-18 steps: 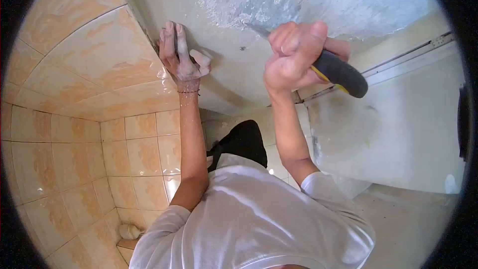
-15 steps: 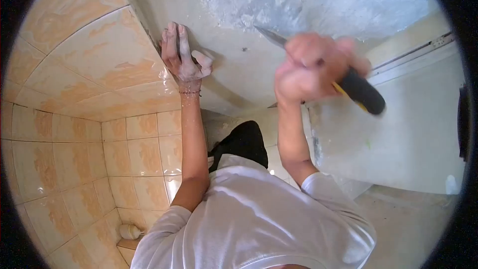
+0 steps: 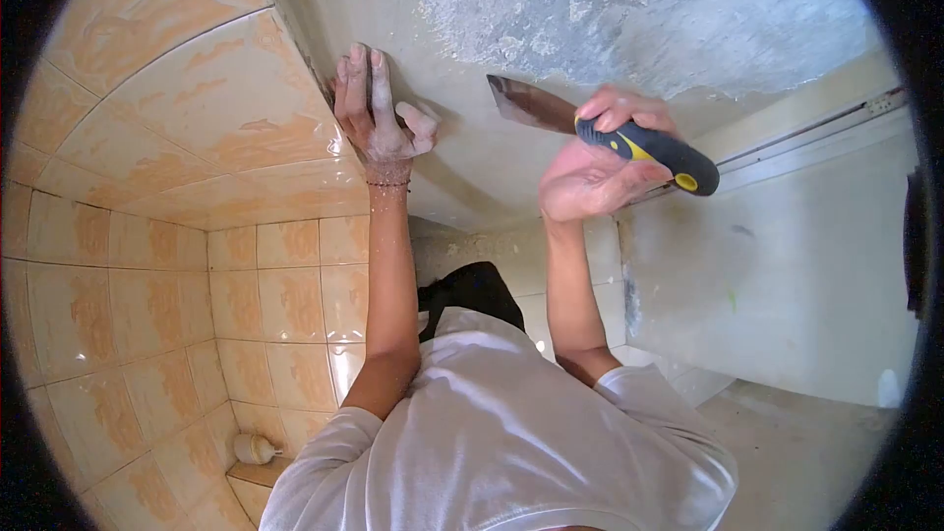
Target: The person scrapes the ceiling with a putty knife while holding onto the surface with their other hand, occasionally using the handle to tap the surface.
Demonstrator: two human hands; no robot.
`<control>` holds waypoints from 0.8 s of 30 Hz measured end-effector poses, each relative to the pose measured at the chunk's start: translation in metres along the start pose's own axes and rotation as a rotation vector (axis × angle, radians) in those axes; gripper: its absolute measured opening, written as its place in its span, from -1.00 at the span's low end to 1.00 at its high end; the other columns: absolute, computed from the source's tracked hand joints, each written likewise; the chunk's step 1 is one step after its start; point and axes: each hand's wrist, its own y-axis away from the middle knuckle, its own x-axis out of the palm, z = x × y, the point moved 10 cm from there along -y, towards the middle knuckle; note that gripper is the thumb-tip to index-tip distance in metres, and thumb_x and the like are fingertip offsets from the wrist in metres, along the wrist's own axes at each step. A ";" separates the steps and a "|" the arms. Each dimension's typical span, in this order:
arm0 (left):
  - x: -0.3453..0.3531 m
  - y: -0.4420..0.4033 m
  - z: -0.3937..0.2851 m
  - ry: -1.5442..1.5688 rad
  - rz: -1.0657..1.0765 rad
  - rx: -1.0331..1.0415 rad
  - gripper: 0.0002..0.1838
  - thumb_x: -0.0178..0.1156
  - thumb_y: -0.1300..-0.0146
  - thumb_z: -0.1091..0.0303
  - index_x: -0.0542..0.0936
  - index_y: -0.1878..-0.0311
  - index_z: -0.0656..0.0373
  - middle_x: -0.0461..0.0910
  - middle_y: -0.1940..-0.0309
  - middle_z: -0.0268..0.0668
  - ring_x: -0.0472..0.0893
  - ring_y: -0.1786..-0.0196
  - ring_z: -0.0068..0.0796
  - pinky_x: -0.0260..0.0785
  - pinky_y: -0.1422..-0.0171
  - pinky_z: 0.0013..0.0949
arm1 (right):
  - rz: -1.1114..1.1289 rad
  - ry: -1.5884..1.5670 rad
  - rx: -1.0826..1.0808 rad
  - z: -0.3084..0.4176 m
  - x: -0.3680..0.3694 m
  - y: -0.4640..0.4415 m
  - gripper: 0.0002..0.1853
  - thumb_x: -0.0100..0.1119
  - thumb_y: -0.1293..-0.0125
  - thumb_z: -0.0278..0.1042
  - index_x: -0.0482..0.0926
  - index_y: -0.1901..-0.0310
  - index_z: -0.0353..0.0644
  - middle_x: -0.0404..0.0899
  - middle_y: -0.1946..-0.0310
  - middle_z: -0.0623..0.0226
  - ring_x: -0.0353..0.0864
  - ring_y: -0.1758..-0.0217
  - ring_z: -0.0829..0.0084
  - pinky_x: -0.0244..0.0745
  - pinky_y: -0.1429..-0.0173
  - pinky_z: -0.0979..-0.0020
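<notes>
My left hand, dusted with white powder, rests against the grey wall beside the tiled edge, its fingers stretched out and holding nothing. In my right hand is a putty knife with a black and yellow handle. The fingers and thumb close around that handle. Its metal blade points left, just below a rough patch of scraped, bluish-grey surface. Whether the blade touches the wall I cannot tell.
Orange-and-cream tiles cover the wall on the left. A pale door stands on the right, by a frame edge. A whitish bottle-like object sits on a small ledge at lower left.
The putty knife has turned in my right hand, so its blade now shows its flat side and the handle lies higher. My left hand stays on the wall; the view has shifted slightly.
</notes>
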 end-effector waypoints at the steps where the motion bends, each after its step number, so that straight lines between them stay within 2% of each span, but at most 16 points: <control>1: 0.001 0.001 0.001 -0.012 -0.002 -0.016 -0.23 -0.24 -0.47 -0.17 0.47 -0.36 0.36 0.41 -0.36 0.13 0.38 -0.41 0.09 0.23 -0.52 0.14 | -0.021 0.096 -0.090 0.004 -0.009 0.003 -0.45 -0.21 -0.55 0.30 0.35 0.10 -0.15 0.35 0.36 0.30 0.38 0.30 0.36 0.44 0.11 0.27; 2: 0.001 0.001 0.002 -0.022 -0.004 -0.032 -0.19 -0.27 -0.47 -0.23 0.47 -0.35 0.36 0.41 -0.35 0.13 0.38 -0.40 0.10 0.23 -0.52 0.14 | -0.043 0.194 -0.180 0.008 -0.019 0.007 -0.46 -0.13 -0.55 0.26 0.39 0.10 -0.19 0.38 0.29 0.29 0.39 0.20 0.34 0.44 0.00 0.25; 3: 0.002 0.002 0.002 -0.024 -0.001 -0.031 -0.19 -0.27 -0.47 -0.23 0.47 -0.35 0.36 0.41 -0.35 0.13 0.38 -0.40 0.10 0.23 -0.52 0.14 | -0.044 0.193 -0.177 0.007 -0.033 0.009 -0.46 -0.13 -0.55 0.26 0.39 0.10 -0.19 0.38 0.29 0.29 0.39 0.20 0.34 0.44 0.00 0.25; 5: 0.002 0.003 0.003 -0.024 -0.005 -0.029 -0.18 -0.28 -0.48 -0.24 0.47 -0.35 0.37 0.40 -0.35 0.13 0.36 -0.41 0.10 0.23 -0.51 0.16 | 0.091 0.422 -0.082 0.002 -0.048 0.016 -0.49 0.06 -0.50 0.18 0.47 0.11 -0.24 0.41 0.21 0.27 0.38 0.07 0.34 0.48 0.02 0.25; 6: 0.002 0.003 0.003 -0.021 0.008 -0.034 -0.18 -0.28 -0.48 -0.24 0.47 -0.35 0.37 0.40 -0.35 0.13 0.36 -0.41 0.10 0.23 -0.51 0.16 | 0.045 0.273 -0.012 -0.002 -0.060 0.019 -0.57 0.29 -0.41 0.01 0.50 0.11 -0.28 0.52 0.17 0.22 0.51 0.15 0.33 0.57 0.09 0.29; 7: 0.000 0.000 0.001 -0.007 -0.013 -0.015 -0.17 -0.28 -0.48 -0.25 0.47 -0.35 0.38 0.39 -0.35 0.14 0.36 -0.42 0.11 0.23 -0.51 0.18 | 0.046 0.285 0.000 0.003 -0.069 0.024 -0.57 0.29 -0.41 0.01 0.50 0.11 -0.28 0.52 0.17 0.22 0.51 0.15 0.33 0.57 0.09 0.29; 9: -0.001 -0.002 0.000 0.008 -0.031 0.001 -0.16 -0.29 -0.48 -0.26 0.46 -0.35 0.39 0.39 -0.36 0.14 0.35 -0.42 0.11 0.23 -0.51 0.19 | 0.066 0.197 0.387 -0.016 -0.089 0.041 -0.72 0.44 -0.30 -0.36 0.56 0.10 -0.30 0.58 0.14 0.17 0.61 0.22 0.39 0.62 0.14 0.38; 10: -0.001 -0.003 -0.001 0.007 -0.040 0.020 -0.20 -0.26 -0.47 -0.20 0.46 -0.35 0.39 0.37 -0.36 0.14 0.35 -0.42 0.12 0.23 -0.51 0.20 | 0.066 0.200 0.390 -0.012 -0.095 0.047 -0.72 0.44 -0.30 -0.36 0.56 0.10 -0.30 0.58 0.14 0.17 0.61 0.22 0.39 0.62 0.14 0.38; 12: -0.002 -0.004 -0.003 0.002 -0.049 0.039 -0.24 -0.24 -0.47 -0.13 0.46 -0.36 0.40 0.36 -0.37 0.14 0.35 -0.42 0.12 0.22 -0.51 0.21 | 0.042 0.318 0.648 -0.028 -0.116 0.074 -0.67 0.52 -0.13 -0.61 0.62 0.08 -0.33 0.65 0.16 0.15 0.66 0.25 0.45 0.61 0.18 0.45; 15: -0.002 -0.005 -0.002 -0.014 -0.046 0.014 -0.32 -0.19 -0.40 0.03 0.45 -0.36 0.39 0.36 -0.37 0.15 0.33 -0.43 0.13 0.22 -0.53 0.20 | 0.179 0.536 0.573 -0.027 -0.125 0.090 -0.63 0.57 -0.06 -0.62 0.64 0.08 -0.37 0.69 0.23 0.17 0.67 0.23 0.47 0.59 0.13 0.46; 17: -0.003 -0.006 -0.004 -0.016 -0.042 0.022 -0.34 -0.17 -0.31 0.15 0.45 -0.37 0.39 0.34 -0.39 0.15 0.31 -0.45 0.13 0.19 -0.54 0.19 | 0.192 0.563 0.560 -0.023 -0.121 0.097 -0.68 0.57 -0.10 -0.56 0.63 0.15 -0.36 0.69 0.26 0.22 0.65 0.27 0.53 0.54 0.16 0.52; 19: -0.003 -0.006 -0.004 -0.016 -0.043 0.022 -0.33 -0.17 -0.34 0.11 0.44 -0.37 0.39 0.34 -0.39 0.15 0.31 -0.45 0.13 0.19 -0.55 0.19 | 0.268 0.595 0.851 -0.042 -0.120 0.121 -0.74 0.52 -0.20 -0.48 0.57 0.25 -0.35 0.69 0.28 0.22 0.63 0.28 0.57 0.50 0.20 0.53; 20: -0.003 -0.006 -0.004 -0.016 -0.047 0.023 -0.32 -0.17 -0.37 0.07 0.44 -0.37 0.39 0.33 -0.40 0.15 0.31 -0.45 0.13 0.18 -0.55 0.18 | 0.326 0.537 0.944 -0.048 -0.113 0.130 -0.77 0.38 -0.36 -0.40 0.50 0.20 -0.31 0.67 0.35 0.25 0.60 0.28 0.62 0.46 0.21 0.54; 21: -0.003 -0.007 -0.004 -0.014 -0.047 0.022 -0.32 -0.17 -0.37 0.07 0.44 -0.37 0.39 0.33 -0.40 0.15 0.31 -0.45 0.13 0.18 -0.55 0.18 | 0.325 0.538 0.944 -0.044 -0.110 0.126 -0.77 0.38 -0.36 -0.40 0.50 0.20 -0.31 0.67 0.35 0.25 0.60 0.28 0.62 0.46 0.21 0.54; 23: -0.003 -0.007 -0.005 -0.012 -0.029 0.019 -0.30 -0.18 -0.40 0.00 0.43 -0.38 0.39 0.32 -0.41 0.14 0.31 -0.44 0.14 0.16 -0.55 0.17 | 0.478 0.410 1.090 -0.044 -0.092 0.137 -0.83 0.21 -0.47 -0.39 0.44 0.10 -0.28 0.65 0.38 0.21 0.59 0.31 0.59 0.46 0.18 0.51; 24: -0.002 -0.006 -0.005 -0.013 -0.028 0.021 -0.30 -0.18 -0.40 0.00 0.43 -0.38 0.39 0.32 -0.41 0.14 0.31 -0.44 0.14 0.16 -0.55 0.17 | 0.519 0.392 0.964 -0.035 -0.085 0.128 -0.71 0.13 -0.50 -0.42 0.40 -0.16 -0.29 0.65 0.38 0.23 0.58 0.33 0.57 0.47 0.16 0.48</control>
